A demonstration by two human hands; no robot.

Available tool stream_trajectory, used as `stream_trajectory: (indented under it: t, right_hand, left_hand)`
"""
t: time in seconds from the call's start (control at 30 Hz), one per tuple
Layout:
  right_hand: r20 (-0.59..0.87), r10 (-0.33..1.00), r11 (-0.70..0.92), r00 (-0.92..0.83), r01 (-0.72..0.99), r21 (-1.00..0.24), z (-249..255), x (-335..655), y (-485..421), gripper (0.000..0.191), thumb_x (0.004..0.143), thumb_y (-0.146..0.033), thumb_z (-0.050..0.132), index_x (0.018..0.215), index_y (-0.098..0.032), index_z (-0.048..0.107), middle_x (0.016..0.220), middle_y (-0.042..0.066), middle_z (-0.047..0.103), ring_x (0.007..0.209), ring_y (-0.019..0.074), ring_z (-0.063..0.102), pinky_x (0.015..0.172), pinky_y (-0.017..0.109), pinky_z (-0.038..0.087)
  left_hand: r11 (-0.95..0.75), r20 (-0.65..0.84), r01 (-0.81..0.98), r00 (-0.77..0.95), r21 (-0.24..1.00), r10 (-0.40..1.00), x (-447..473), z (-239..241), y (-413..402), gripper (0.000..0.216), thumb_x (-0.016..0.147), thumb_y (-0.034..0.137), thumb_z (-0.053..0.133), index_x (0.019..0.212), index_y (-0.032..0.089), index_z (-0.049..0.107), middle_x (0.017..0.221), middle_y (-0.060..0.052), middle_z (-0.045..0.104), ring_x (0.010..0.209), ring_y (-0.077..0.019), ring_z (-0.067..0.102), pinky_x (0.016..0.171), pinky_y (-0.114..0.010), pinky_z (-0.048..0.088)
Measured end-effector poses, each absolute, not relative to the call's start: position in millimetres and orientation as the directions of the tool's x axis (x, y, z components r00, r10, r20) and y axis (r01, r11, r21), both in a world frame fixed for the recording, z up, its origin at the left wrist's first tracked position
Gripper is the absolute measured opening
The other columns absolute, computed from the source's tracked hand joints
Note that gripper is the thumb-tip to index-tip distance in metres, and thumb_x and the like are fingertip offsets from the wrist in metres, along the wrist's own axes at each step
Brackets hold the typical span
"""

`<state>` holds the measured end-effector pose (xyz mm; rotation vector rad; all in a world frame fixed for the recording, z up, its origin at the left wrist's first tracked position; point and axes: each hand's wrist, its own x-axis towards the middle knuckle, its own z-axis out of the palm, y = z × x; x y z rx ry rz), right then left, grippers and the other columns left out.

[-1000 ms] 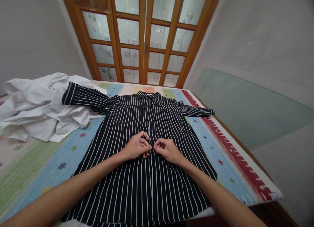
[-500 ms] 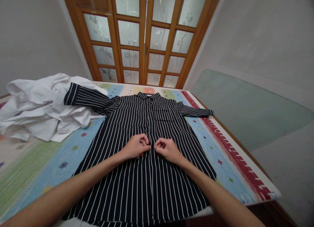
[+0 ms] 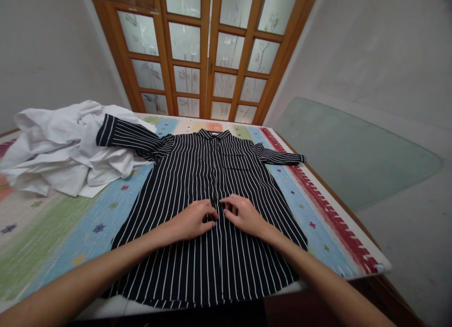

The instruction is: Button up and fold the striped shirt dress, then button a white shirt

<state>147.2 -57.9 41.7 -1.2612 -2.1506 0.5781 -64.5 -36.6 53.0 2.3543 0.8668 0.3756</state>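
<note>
A black shirt with thin white stripes lies flat, front up, on a table, collar at the far end and sleeves spread out. My left hand and my right hand rest side by side on the button strip down the shirt's middle, a little below the chest pocket. Both hands have their fingers curled and pinch the fabric of the strip where the two front edges meet. The fingertips nearly touch each other.
A crumpled white garment lies at the far left under the shirt's left sleeve. The table wears a colourful striped cloth with a red band on the right. Wooden glass-paned doors stand behind. Floor drops off at the right.
Both hands have slid a little toward me along the button strip. The camera view has tipped slightly, so the shirt sits higher in the picture.
</note>
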Motion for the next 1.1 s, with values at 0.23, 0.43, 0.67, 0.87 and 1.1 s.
stream_trajectory:
  t: [0.23,0.43,0.67,0.87,1.1]
  right_hand:
    - [0.162,0.918,0.364,-0.363,0.603,-0.710,54.4,143.8,-90.0,0.004,0.076,-0.017,0.062,0.076,-0.017,0.058,0.064,-0.004,0.052,0.056,0.0086,0.047,0.054,0.021,0.037]
    - [-0.148,0.905,0.219,-0.399,0.734,-0.643,56.3,134.0,-108.5,0.032,0.079,-0.037,0.067,0.058,-0.016,0.055,0.050,-0.004,0.051,0.048,0.0079,0.046,0.050,0.022,0.032]
    - [-0.145,0.930,0.128,-0.338,0.665,-0.736,49.7,139.6,-106.9,0.012,0.070,-0.012,0.058,0.060,-0.016,0.054,0.051,-0.004,0.055,0.046,0.0076,0.051,0.048,0.019,0.036]
    - [-0.257,0.877,-0.070,-0.407,0.422,-0.904,42.9,150.8,-107.3,0.009,0.077,-0.021,0.054,0.070,-0.017,0.054,0.050,-0.006,0.056,0.034,0.0068,0.048,0.036,0.017,0.033]
    - [-0.125,0.908,0.025,-0.400,0.349,-0.937,26.8,156.2,-106.7,0.014,0.081,-0.027,0.057,0.070,-0.017,0.056,0.048,-0.006,0.054,0.035,0.0068,0.048,0.037,0.016,0.033]
  left_hand:
    - [-0.631,0.035,0.449,0.797,0.632,0.603,-65.0,57.9,-64.0,0.025,0.084,0.020,0.058,0.104,0.022,0.073,0.088,-0.004,0.059,0.083,-0.0180,0.055,0.079,-0.033,0.043]
    - [-0.624,0.083,0.356,0.823,0.696,0.563,-59.1,52.9,-68.0,0.052,0.077,-0.002,0.039,0.107,0.026,0.072,0.098,-0.004,0.061,0.092,-0.0170,0.055,0.085,-0.033,0.044]
    - [-0.592,0.084,0.414,0.768,0.692,0.635,-57.7,52.4,-73.0,0.023,0.084,0.011,0.052,0.097,0.018,0.069,0.093,-0.004,0.061,0.088,-0.0173,0.058,0.087,-0.035,0.046]
    - [-0.588,0.077,0.411,0.771,0.697,0.632,-56.6,49.9,-82.3,0.021,0.084,0.030,0.063,0.102,0.019,0.067,0.101,-0.005,0.060,0.094,-0.0198,0.056,0.085,-0.037,0.046]
    - [-0.602,0.161,0.399,0.727,0.692,0.667,-46.7,39.5,-84.9,0.007,0.084,0.019,0.061,0.090,0.017,0.063,0.091,-0.003,0.059,0.088,-0.0183,0.055,0.082,-0.036,0.046]
